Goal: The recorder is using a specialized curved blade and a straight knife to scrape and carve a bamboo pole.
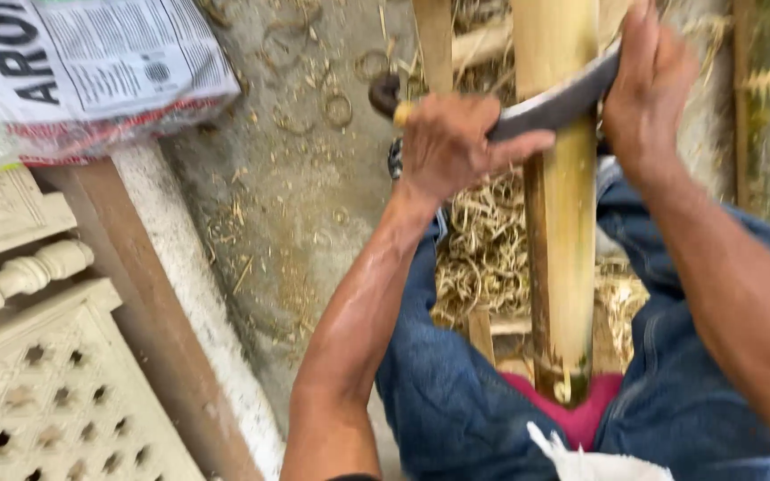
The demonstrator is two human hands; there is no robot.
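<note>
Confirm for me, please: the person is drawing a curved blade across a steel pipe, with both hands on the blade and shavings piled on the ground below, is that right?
Not quite: the head view shows a yellow bamboo pole, not a steel pipe. The rest holds: the left hand and right hand grip the curved blade across it, and shavings lie piled on the ground below.
</note>
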